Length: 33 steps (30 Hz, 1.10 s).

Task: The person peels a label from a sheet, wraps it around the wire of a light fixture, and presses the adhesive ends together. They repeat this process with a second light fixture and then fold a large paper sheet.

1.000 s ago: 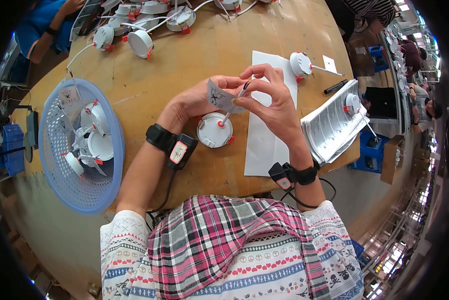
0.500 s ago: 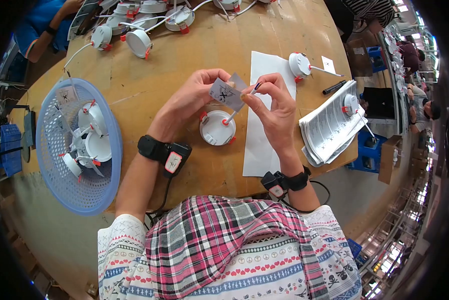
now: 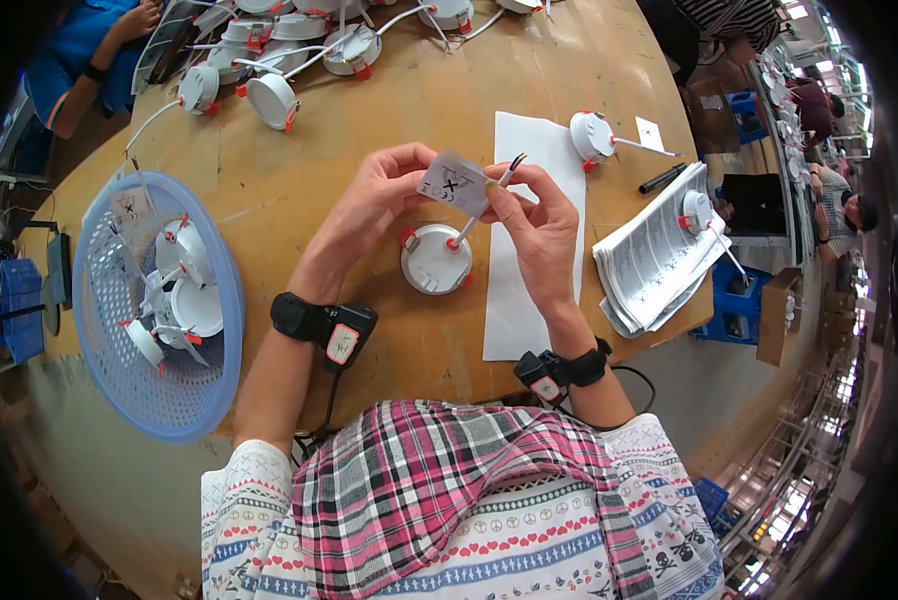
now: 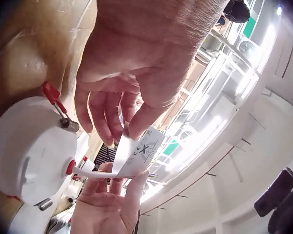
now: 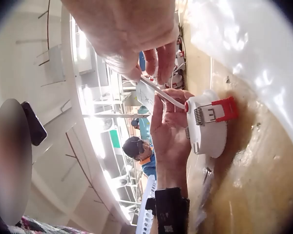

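Note:
A round white downlight (image 3: 437, 260) with red-tipped spring clips lies on the table below both hands. Its white cable (image 4: 90, 173) rises to my right hand (image 3: 544, 225), which pinches it near the end, thumb at the edge of a printed label (image 3: 453, 186). Dark wire ends stick out above those fingers. From the other side my left hand (image 3: 379, 195) pinches the label between thumb and fingertips. In the left wrist view the label looks folded beside the cable, its printed face showing a crossed mark.
A blue perforated basket (image 3: 234, 330) holding several downlights stands at the left. White paper (image 3: 514, 320) lies beside the right hand, with a stack of printed sheets (image 3: 634, 270), a black marker (image 3: 661, 178) and another downlight (image 3: 593, 138) farther right. More downlights (image 3: 272, 101) crowd the far side.
The label has turned from tilted and folded to face up more flatly between the hands. The left hand has shifted a little left, and the cable's wire ends now stand above the right fingers.

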{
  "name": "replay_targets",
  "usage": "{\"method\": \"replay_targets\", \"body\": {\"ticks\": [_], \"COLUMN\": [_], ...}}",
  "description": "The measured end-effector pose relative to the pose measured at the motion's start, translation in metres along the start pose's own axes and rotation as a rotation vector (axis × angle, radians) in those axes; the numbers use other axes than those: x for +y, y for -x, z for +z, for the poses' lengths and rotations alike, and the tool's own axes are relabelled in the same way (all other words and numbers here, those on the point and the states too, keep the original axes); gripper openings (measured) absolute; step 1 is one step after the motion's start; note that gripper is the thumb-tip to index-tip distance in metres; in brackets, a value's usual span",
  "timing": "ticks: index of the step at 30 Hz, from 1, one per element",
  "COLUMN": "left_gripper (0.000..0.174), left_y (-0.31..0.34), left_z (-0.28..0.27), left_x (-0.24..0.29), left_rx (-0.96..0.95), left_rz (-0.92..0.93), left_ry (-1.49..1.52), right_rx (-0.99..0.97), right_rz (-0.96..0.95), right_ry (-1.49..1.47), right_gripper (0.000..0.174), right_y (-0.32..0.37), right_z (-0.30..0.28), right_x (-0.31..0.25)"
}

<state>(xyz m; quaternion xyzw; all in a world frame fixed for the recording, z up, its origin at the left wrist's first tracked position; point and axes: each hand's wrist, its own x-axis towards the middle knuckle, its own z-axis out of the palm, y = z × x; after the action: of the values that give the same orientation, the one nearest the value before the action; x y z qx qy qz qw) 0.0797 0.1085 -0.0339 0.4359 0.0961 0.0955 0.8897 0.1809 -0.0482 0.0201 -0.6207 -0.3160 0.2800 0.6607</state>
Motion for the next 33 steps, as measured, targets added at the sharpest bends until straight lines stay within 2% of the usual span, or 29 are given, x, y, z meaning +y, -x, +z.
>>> {"method": "replay_targets", "body": {"ticks": [17,33], "left_gripper": [0.006,0.011], "left_y": [0.004,0.009], "left_z": [0.007,0.019], "left_x": [0.002,0.012], "left_rx": [0.061,0.161], "left_rz": [0.041,0.072], "left_ry": [-0.007,-0.221], "right_rx": [0.029,-0.03], "right_rz": [0.039,0.008], "right_ry": [-0.016,0.013], "right_gripper": [0.019,0.02], "right_y": [0.001,-0.006], "right_z": [0.004,-0.012], "right_x": [0.0,0.011]}}
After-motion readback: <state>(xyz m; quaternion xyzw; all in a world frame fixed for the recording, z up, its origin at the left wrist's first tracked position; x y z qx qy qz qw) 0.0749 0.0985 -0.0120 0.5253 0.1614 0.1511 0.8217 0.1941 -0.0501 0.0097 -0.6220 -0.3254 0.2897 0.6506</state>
